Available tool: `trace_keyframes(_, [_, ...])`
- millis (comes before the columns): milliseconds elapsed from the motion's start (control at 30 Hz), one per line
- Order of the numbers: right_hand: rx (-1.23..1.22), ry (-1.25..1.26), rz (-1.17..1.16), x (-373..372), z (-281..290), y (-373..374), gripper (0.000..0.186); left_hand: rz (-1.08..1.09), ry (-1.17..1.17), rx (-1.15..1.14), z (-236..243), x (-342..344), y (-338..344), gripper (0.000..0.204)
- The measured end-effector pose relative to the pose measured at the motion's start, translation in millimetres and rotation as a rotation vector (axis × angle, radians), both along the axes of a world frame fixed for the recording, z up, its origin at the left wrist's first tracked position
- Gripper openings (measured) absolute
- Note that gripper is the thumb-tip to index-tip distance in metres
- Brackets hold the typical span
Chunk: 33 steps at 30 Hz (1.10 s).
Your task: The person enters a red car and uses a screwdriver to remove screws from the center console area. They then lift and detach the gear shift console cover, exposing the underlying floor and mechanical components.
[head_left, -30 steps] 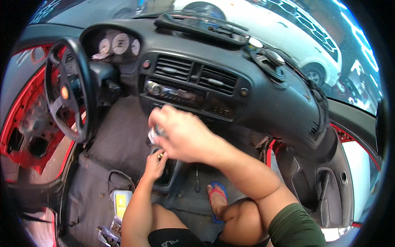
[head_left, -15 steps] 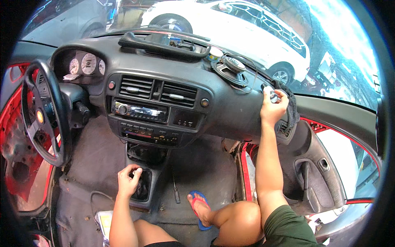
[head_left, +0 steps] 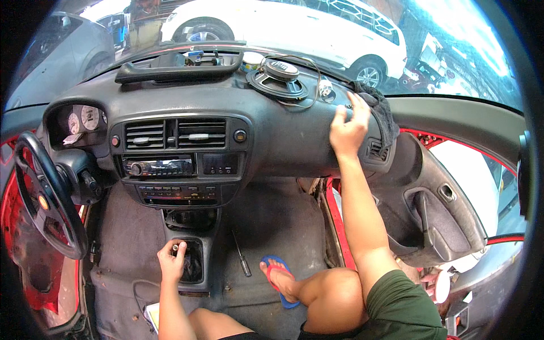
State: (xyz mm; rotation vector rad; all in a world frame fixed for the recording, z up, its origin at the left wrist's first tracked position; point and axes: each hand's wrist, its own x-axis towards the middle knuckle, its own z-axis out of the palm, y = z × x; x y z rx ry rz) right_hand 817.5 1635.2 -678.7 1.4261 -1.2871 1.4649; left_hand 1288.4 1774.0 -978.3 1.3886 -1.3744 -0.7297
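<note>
At the far left of the car's interior, here's the black steering wheel (head_left: 43,202), its hub marked by an orange-and-yellow badge, and just past it the white-faced gauges (head_left: 89,118) in their hooded cluster. Moving across, the car stereo (head_left: 165,166) sits in the dashboard (head_left: 309,133) under a pair of air vents. Below it, down at the centre console, there's the left hand (head_left: 171,260): fingers curled in, thumb across, closed on a small metallic piece (head_left: 175,247) whose tip peeks out at the top. Whether that piece joins anything underneath, you cannot tell. Right beside the hand, the black gear boot (head_left: 194,267) fills its frame.

On to the floor, and a screwdriver (head_left: 245,264) lies near a foot in a blue-and-red sandal (head_left: 279,280). Up on the dashboard, a round black speaker (head_left: 276,85) rests with a thin cable looping past it, and just to its right stands the shiny silver piece (head_left: 326,90). And there's the right hand (head_left: 350,126), fingers spread wide, nothing in its grasp, just below and to the right of that silver piece. Beside those fingers, a dark cloth (head_left: 382,110) drapes over the dashboard's end; furthest right, the grey door panel (head_left: 405,218) hangs open.
</note>
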Motion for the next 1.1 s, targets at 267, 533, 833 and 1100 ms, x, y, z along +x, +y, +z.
trace_keyframes(267, [0.083,0.000,-0.160,-74.5,-9.7,19.6,0.017,-0.019,0.026,0.049,11.2,-15.0,4.8,0.020])
trace_keyframes(533, [0.163,0.131,-0.196,-55.3,-23.2,11.5,0.027,0.044,-0.091,0.084,0.5,-0.6,6.4,0.031])
trace_keyframes(833, [0.115,0.429,-0.013,8.4,-119.4,67.7,0.042,-0.033,-0.382,0.723,-58.8,41.4,11.3,0.112])
trace_keyframes(1100, [0.839,0.660,0.949,117.8,-227.1,118.5,0.040,0.026,-0.383,0.864,-96.5,53.8,18.2,0.057])
